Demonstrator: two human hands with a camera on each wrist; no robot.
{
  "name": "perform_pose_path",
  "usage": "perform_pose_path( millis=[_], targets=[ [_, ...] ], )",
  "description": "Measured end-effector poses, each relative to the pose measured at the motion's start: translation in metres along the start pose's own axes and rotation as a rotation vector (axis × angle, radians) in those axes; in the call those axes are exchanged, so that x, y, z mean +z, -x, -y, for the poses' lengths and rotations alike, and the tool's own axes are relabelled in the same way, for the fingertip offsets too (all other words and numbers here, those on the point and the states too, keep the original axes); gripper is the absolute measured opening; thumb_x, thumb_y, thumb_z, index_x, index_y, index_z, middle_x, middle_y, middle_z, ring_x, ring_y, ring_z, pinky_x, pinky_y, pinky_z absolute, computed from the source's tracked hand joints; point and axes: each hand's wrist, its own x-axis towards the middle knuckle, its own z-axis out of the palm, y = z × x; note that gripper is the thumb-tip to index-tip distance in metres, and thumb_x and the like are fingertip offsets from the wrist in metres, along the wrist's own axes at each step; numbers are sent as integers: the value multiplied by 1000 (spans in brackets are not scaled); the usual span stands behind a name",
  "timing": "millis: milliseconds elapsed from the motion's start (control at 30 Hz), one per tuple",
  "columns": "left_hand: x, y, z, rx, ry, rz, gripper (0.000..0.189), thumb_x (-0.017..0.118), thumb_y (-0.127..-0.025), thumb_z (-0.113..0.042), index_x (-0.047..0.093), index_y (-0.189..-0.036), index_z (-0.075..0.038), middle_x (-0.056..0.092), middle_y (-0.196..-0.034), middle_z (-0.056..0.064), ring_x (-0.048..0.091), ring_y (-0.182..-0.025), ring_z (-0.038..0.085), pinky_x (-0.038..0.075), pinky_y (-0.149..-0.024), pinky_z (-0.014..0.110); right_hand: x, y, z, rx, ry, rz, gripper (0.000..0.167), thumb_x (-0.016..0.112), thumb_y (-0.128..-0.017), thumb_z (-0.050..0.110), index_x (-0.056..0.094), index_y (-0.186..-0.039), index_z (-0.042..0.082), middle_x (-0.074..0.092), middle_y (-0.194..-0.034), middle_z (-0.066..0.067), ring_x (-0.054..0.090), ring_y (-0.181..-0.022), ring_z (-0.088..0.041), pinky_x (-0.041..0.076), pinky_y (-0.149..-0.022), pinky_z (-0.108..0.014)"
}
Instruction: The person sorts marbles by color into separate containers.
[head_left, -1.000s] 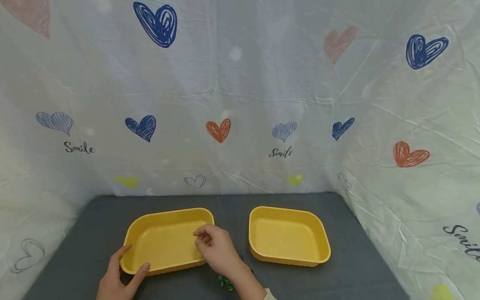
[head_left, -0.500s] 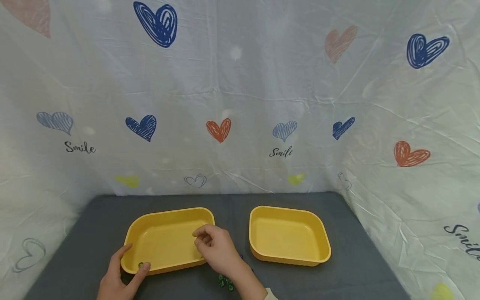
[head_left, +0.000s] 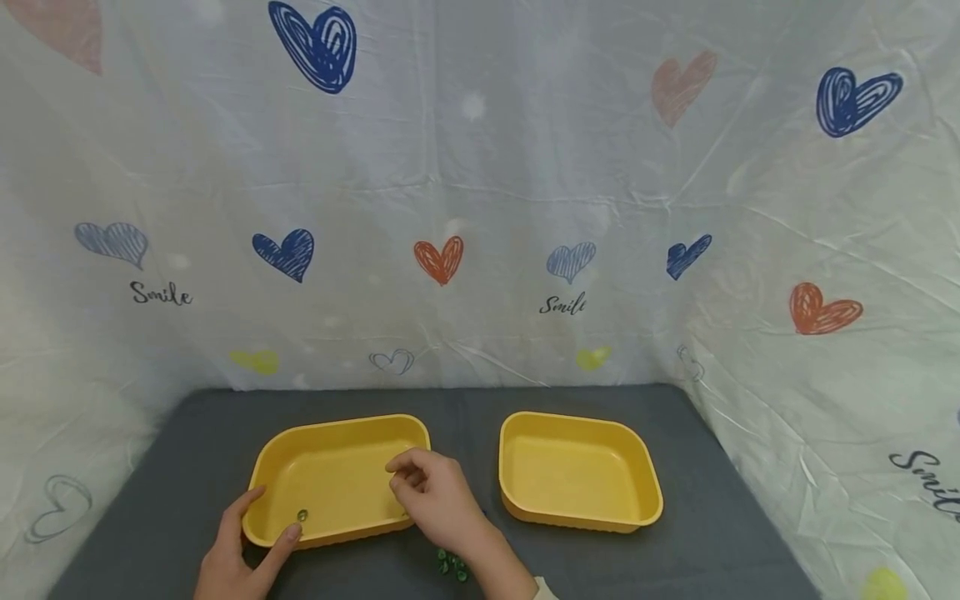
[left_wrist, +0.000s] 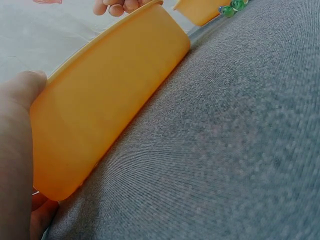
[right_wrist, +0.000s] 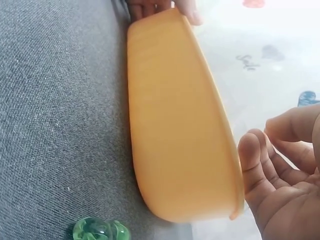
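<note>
My left hand (head_left: 243,546) grips the near left corner of the left yellow tray (head_left: 337,433), its thumb at the near rim and its fingers at the left side. A small green marble (head_left: 302,515) lies inside that tray, beside my left thumb. Over the tray's right end hovers my right hand (head_left: 442,504), fingers loosely curled. The right wrist view shows nothing between its fingers (right_wrist: 250,150). Several green marbles (head_left: 452,567) lie on the grey cloth near my right forearm, which partly covers that area.
A second yellow tray (head_left: 581,521) stands to the right, with a strip of grey cloth (head_left: 465,425) between the two trays. Behind the table hangs a pale curtain (head_left: 480,333) printed with hearts and words.
A green marble has come into view in the left tray by my left thumb and moved slightly right and away from me. Both hands stay nearly still.
</note>
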Motion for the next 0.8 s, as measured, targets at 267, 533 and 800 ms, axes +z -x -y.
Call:
perform_pose_path(
  millis=[267,533,800],
  targets=[
    [-1,-1,0,1,-7,17,109,69,-101,-68,22,-169,2,36,-161,44,55,-135,59,47,-109,71,-6,5,6,-4,-9,13,15,70,-107,9,80,-117,14,72,-96,9,68,-80,-6,60,-72,-26],
    [-1,1,3,28,-4,-11,105,72,-101,-65,25,-168,1,38,-161,43,58,-133,58,50,-107,69,-17,11,8,-16,24,17,13,71,-108,12,79,-117,9,73,-95,7,68,-80,-6,61,-72,-26],
    [-1,0,3,31,-5,-10,105,72,-101,-64,24,-168,1,36,-161,43,56,-135,58,49,-108,71,-37,24,3,18,73,22,14,70,-110,19,79,-118,12,75,-97,2,68,-81,-8,60,-72,-27]
  ],
)
